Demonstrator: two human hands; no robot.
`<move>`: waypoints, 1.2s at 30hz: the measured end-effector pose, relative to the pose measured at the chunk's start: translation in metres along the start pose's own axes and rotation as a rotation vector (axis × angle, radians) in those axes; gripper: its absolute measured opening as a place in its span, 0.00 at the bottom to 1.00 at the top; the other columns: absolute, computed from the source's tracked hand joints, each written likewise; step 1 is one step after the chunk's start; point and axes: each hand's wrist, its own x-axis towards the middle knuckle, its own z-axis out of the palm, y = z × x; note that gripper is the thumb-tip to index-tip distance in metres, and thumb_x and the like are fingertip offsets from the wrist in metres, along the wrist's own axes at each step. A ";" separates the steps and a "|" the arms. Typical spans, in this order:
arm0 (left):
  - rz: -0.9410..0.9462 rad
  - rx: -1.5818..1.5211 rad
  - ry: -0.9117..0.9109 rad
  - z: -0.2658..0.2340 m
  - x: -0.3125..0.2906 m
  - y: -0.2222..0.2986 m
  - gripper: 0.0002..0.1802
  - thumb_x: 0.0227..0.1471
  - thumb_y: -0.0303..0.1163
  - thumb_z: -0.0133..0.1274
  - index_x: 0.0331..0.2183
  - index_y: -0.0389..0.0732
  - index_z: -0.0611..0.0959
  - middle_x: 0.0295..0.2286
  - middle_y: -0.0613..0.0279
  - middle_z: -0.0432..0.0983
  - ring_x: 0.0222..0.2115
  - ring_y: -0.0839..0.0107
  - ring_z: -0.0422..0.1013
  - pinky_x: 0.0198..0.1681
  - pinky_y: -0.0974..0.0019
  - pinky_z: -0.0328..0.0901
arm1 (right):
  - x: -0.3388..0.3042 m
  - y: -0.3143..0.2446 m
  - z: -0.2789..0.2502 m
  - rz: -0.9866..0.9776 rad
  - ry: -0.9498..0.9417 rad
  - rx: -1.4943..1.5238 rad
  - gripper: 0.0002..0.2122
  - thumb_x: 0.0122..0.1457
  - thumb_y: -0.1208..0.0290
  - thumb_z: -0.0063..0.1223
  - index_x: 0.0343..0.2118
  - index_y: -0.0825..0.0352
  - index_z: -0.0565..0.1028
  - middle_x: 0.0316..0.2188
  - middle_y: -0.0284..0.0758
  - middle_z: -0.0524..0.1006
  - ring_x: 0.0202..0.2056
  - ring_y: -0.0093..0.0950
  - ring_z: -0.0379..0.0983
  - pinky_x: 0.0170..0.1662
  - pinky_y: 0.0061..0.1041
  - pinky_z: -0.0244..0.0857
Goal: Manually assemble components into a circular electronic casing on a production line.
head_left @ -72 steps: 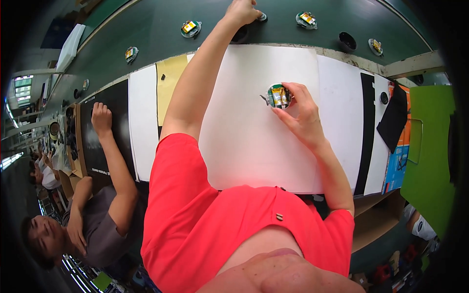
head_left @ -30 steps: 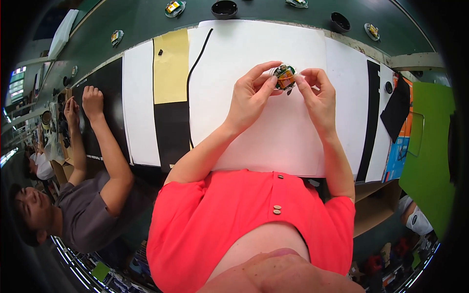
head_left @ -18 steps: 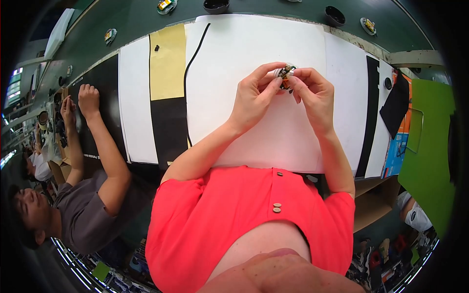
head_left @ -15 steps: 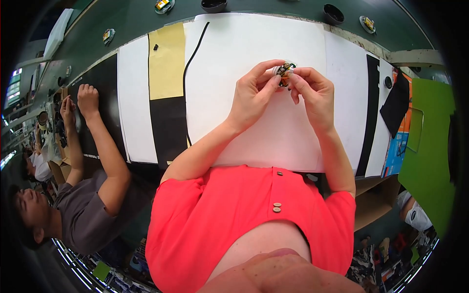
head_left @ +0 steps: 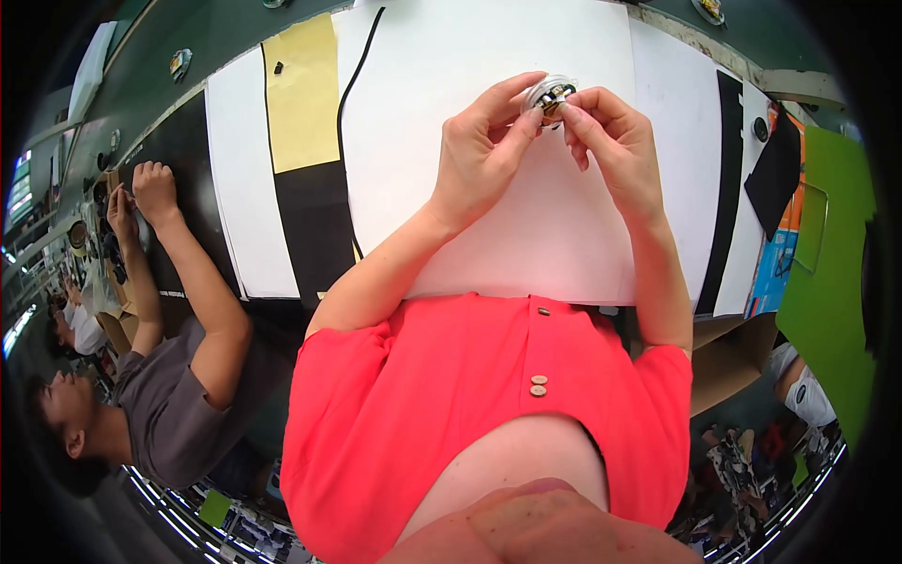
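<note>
The round circuit assembly point(head_left: 550, 92) is held between both hands above the white sheet point(head_left: 404, 108), toward the table's far edge and well away from the near one. Its pale, clear-looking rim faces the far edge; dark parts and a bit of orange show on the inner side, partly covered by the fingers. It looks light enough for fingertips alone. The rim is probably stiff and rather slick, while the small parts and any thin wires inside would likely bend or tear under pressure. The best hold therefore seems to be the outer rim, pinched lightly from opposite sides, with no thumb pressing on the inner face.

The left hand point(head_left: 479, 150) has its grip around the left side of the rim, thumb on the nearer side and fingers behind. The right hand point(head_left: 622, 146) pinches at the right side with thumb and fingertips; which small part lies in that grip is hidden.

Farther out, a black cord point(head_left: 343, 94) runs along the left side of the white sheet, with a yellow sheet point(head_left: 305, 108) beside it carrying a small black piece point(head_left: 278, 68). Toward the table's right edge lie a round black part point(head_left: 761, 129) and a black cloth point(head_left: 773, 183). Beyond the far edge, another circuit unit point(head_left: 180, 64) rests on a dark green surface point(head_left: 221, 42).
</note>
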 end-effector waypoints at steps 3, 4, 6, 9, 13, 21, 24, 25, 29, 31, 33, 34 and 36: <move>-0.010 -0.017 -0.040 -0.002 0.001 0.002 0.21 0.64 0.24 0.51 0.58 0.37 0.75 0.42 0.54 0.82 0.43 0.72 0.78 0.48 0.68 0.74 | 0.000 0.002 0.001 -0.022 -0.006 0.032 0.07 0.68 0.70 0.52 0.38 0.69 0.77 0.24 0.27 0.74 0.24 0.14 0.68 0.25 0.15 0.61; -0.013 -0.028 -0.040 -0.002 0.001 0.002 0.21 0.64 0.24 0.51 0.58 0.37 0.75 0.42 0.54 0.83 0.43 0.72 0.78 0.48 0.68 0.74 | 0.000 0.002 0.001 -0.030 -0.017 0.029 0.07 0.68 0.70 0.52 0.38 0.69 0.76 0.24 0.27 0.74 0.24 0.14 0.68 0.26 0.15 0.61; -0.018 -0.040 -0.039 -0.002 0.001 0.001 0.21 0.63 0.23 0.51 0.58 0.37 0.75 0.42 0.55 0.83 0.43 0.73 0.78 0.48 0.68 0.74 | -0.001 0.002 0.001 -0.036 -0.027 0.028 0.07 0.69 0.71 0.51 0.38 0.69 0.76 0.24 0.27 0.73 0.24 0.14 0.67 0.26 0.15 0.61; -0.012 -0.030 -0.043 -0.003 0.001 0.000 0.21 0.63 0.23 0.52 0.57 0.37 0.76 0.42 0.55 0.83 0.42 0.74 0.78 0.48 0.69 0.74 | -0.001 0.001 0.000 -0.047 -0.044 0.012 0.07 0.69 0.70 0.50 0.38 0.69 0.75 0.24 0.27 0.73 0.24 0.15 0.67 0.26 0.15 0.61; -0.008 -0.006 -0.043 -0.005 0.001 0.000 0.21 0.62 0.22 0.53 0.56 0.38 0.77 0.41 0.57 0.83 0.40 0.76 0.78 0.47 0.70 0.73 | -0.001 0.000 -0.001 -0.043 -0.059 0.000 0.08 0.69 0.70 0.50 0.38 0.69 0.75 0.24 0.27 0.72 0.24 0.14 0.66 0.26 0.14 0.61; -0.008 0.013 -0.042 -0.006 0.002 -0.002 0.21 0.60 0.21 0.54 0.56 0.38 0.78 0.40 0.58 0.84 0.39 0.76 0.78 0.47 0.71 0.73 | -0.001 0.001 -0.001 -0.042 -0.066 -0.009 0.08 0.69 0.69 0.50 0.38 0.69 0.76 0.24 0.26 0.72 0.23 0.14 0.66 0.25 0.14 0.59; 0.000 0.008 -0.035 -0.006 0.002 -0.001 0.21 0.60 0.21 0.54 0.55 0.38 0.78 0.39 0.59 0.84 0.39 0.77 0.78 0.47 0.71 0.73 | -0.001 0.002 -0.002 -0.037 -0.067 -0.007 0.08 0.69 0.69 0.50 0.38 0.69 0.76 0.23 0.26 0.72 0.23 0.13 0.66 0.25 0.13 0.58; -0.014 0.010 -0.030 -0.006 0.002 0.000 0.21 0.58 0.22 0.54 0.54 0.38 0.79 0.40 0.57 0.84 0.42 0.72 0.79 0.48 0.68 0.74 | -0.001 0.002 -0.002 -0.032 -0.068 -0.005 0.08 0.69 0.70 0.50 0.38 0.69 0.76 0.23 0.26 0.72 0.23 0.13 0.66 0.24 0.13 0.58; -0.030 0.025 -0.023 -0.005 0.001 0.001 0.20 0.56 0.23 0.54 0.52 0.37 0.81 0.41 0.56 0.83 0.44 0.68 0.80 0.49 0.65 0.75 | 0.000 0.003 -0.004 -0.029 -0.076 -0.015 0.07 0.69 0.69 0.51 0.38 0.68 0.76 0.22 0.25 0.72 0.22 0.13 0.66 0.23 0.13 0.58; -0.019 0.051 -0.018 -0.005 0.001 0.002 0.21 0.56 0.22 0.54 0.52 0.37 0.81 0.41 0.57 0.83 0.44 0.68 0.80 0.48 0.65 0.75 | 0.000 0.002 -0.004 -0.017 -0.066 0.006 0.07 0.69 0.70 0.51 0.38 0.69 0.76 0.22 0.26 0.72 0.21 0.13 0.67 0.22 0.13 0.58; -0.009 0.077 -0.013 -0.004 0.001 0.001 0.21 0.55 0.22 0.55 0.52 0.37 0.81 0.42 0.57 0.83 0.44 0.68 0.80 0.48 0.65 0.75 | -0.001 0.001 -0.003 -0.004 -0.056 0.027 0.07 0.69 0.70 0.52 0.38 0.69 0.77 0.21 0.26 0.73 0.21 0.13 0.67 0.22 0.13 0.59; -0.001 0.067 -0.011 -0.004 0.001 -0.001 0.21 0.55 0.22 0.55 0.52 0.37 0.81 0.42 0.57 0.83 0.43 0.68 0.80 0.47 0.65 0.76 | -0.002 0.000 -0.002 0.014 -0.034 0.055 0.07 0.68 0.70 0.52 0.37 0.69 0.78 0.21 0.27 0.74 0.21 0.13 0.68 0.21 0.13 0.60; 0.006 0.057 -0.010 -0.005 0.001 -0.003 0.22 0.54 0.22 0.55 0.52 0.37 0.82 0.42 0.57 0.83 0.42 0.69 0.80 0.47 0.65 0.76 | -0.003 -0.001 -0.001 0.033 -0.012 0.084 0.08 0.68 0.71 0.53 0.37 0.70 0.78 0.21 0.27 0.75 0.20 0.13 0.69 0.21 0.13 0.61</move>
